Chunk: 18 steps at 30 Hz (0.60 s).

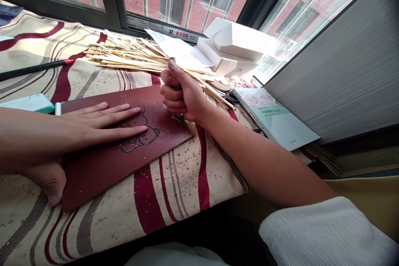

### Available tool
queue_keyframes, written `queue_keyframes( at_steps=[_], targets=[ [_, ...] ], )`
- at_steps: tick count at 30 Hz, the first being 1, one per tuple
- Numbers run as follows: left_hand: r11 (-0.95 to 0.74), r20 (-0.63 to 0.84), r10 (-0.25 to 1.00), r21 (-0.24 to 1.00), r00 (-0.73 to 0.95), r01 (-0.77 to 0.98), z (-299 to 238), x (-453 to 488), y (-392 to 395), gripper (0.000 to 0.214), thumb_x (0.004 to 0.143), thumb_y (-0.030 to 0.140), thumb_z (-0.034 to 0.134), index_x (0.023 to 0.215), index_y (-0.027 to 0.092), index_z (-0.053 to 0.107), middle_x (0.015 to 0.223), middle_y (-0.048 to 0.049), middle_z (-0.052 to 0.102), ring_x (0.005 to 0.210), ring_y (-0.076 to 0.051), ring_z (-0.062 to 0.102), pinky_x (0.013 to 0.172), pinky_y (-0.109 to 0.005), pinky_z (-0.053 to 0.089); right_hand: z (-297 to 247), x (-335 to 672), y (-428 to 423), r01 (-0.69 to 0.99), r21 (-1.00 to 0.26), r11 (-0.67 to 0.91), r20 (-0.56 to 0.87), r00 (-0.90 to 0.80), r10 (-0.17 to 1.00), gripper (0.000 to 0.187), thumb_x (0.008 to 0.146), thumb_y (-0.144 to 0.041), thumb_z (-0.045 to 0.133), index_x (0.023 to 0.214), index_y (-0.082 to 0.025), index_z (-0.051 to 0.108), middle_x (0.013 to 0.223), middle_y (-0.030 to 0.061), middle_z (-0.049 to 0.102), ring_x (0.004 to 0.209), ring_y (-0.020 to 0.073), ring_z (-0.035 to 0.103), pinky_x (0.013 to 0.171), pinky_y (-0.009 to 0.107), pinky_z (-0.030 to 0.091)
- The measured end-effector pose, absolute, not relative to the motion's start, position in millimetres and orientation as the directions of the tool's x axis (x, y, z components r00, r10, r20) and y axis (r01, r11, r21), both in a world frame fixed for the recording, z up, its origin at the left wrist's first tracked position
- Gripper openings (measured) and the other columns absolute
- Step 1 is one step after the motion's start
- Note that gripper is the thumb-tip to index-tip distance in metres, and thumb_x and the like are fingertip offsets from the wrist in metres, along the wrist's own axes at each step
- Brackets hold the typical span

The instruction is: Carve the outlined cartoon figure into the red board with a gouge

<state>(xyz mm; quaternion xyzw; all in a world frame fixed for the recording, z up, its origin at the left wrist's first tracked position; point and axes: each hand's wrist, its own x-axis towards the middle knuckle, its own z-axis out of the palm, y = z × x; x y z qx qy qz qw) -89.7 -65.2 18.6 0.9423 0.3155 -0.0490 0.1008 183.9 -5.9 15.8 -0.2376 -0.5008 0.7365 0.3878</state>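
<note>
The left hand (93,126) is pinning a maroon lino sheet (102,174) to the striped cloth (174,183), its fingers (124,112) lying open and spread across the sheet, which is sitting askew at about 8 o'clock in the view. The right hand (183,93) is closed in a tight fist around a carving tool (181,117), with its tip appearing to bear on the sheet at about 2 o'clock from a bear-like outline (140,139). The lower part of that outline is showing as a dark line, and pale shavings (174,118) are lying on the sheet and cloth, so some cutting looks done. The left fingers and right fist are hiding the rest, so I cannot tell how much remains. A bundle of thin wooden strips (134,56) is fanning out at 11 o'clock, a white cardboard box (233,45) is sitting at 1 o'clock, black-handled scissors (231,99) are lying beside the strips, and a pale teal book (274,120) is resting at 3 o'clock
</note>
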Motion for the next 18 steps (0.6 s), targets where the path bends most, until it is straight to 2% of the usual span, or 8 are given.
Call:
queue_keyframes(
  at_steps=[3,7,10,12,14,16,18],
  targets=[
    [-0.776,-0.152,0.585,0.179,0.797,0.604,18,-92,-63,0.139,0.045,0.067,0.085,0.168,0.017,0.040,0.179,-0.0221,0.018,0.164,-0.048,0.026,0.127,-0.070,0.024,17,183,-3,-0.316,-0.925,-0.211,0.042,-0.636,0.770,0.057,0.109,-0.066,0.039,0.072,-0.025,0.024,0.054,-0.0130,0.014,0.043,0.0046,0.007,0.036,0.014,0.012],
    [-0.793,-0.179,0.555,0.181,0.812,0.582,13,-100,-55,0.141,0.045,0.064,0.087,0.169,0.018,0.037,0.179,-0.0221,0.017,0.164,-0.049,0.024,0.127,-0.071,0.024,25,178,0,-0.116,-0.940,-0.320,-0.100,-0.805,0.584,0.055,0.112,-0.059,0.009,0.071,-0.024,0.018,0.054,-0.0110,0.012,0.042,0.0029,0.008,0.039,0.016,0.009],
    [-0.824,-0.208,0.513,0.153,0.833,0.546,10,-108,-45,0.143,0.045,0.063,0.086,0.170,0.018,0.033,0.180,-0.0200,0.015,0.165,-0.046,0.022,0.127,-0.070,0.024,32,174,-2,-0.067,-0.945,-0.321,-0.128,-0.826,0.549,0.057,0.113,-0.057,0.006,0.070,-0.024,0.023,0.054,-0.0109,0.013,0.043,0.0033,0.006,0.039,0.015,0.009],
    [-0.833,-0.223,0.505,0.128,0.834,0.539,8,-112,-41,0.144,0.046,0.064,0.085,0.171,0.020,0.029,0.180,-0.0174,0.014,0.165,-0.045,0.021,0.125,-0.071,0.026,32,173,-5,-0.072,-0.947,-0.313,-0.134,-0.797,0.589,0.058,0.114,-0.058,0.013,0.068,-0.024,0.026,0.053,-0.0111,0.015,0.044,0.0041,0.006,0.038,0.016,0.009],
    [-0.832,-0.232,0.511,0.106,0.828,0.544,7,-114,-39,0.144,0.047,0.065,0.085,0.171,0.022,0.027,0.181,-0.0157,0.012,0.165,-0.046,0.022,0.124,-0.072,0.026,29,173,-7,-0.123,-0.947,-0.296,-0.120,-0.720,0.684,0.058,0.114,-0.058,0.022,0.067,-0.024,0.026,0.053,-0.0112,0.016,0.043,0.0043,0.006,0.037,0.016,0.008],
    [-0.837,-0.226,0.512,0.088,0.829,0.541,5,-113,-40,0.141,0.048,0.067,0.084,0.171,0.022,0.030,0.181,-0.0153,0.013,0.164,-0.047,0.024,0.125,-0.072,0.022,23,175,-8,-0.226,-0.941,-0.254,-0.083,-0.572,0.816,0.056,0.114,-0.056,0.030,0.068,-0.025,0.024,0.052,-0.0118,0.017,0.043,0.0045,0.006,0.037,0.016,0.008],
    [-0.826,-0.185,0.538,0.080,0.822,0.559,5,-110,-43,0.137,0.048,0.068,0.083,0.169,0.022,0.037,0.180,-0.0147,0.018,0.163,-0.047,0.027,0.127,-0.070,0.019,19,177,-8,-0.310,-0.928,-0.208,-0.049,-0.451,0.891,0.055,0.113,-0.055,0.035,0.069,-0.025,0.025,0.051,-0.0127,0.017,0.042,0.0048,0.006,0.036,0.016,0.008]
  ],
)
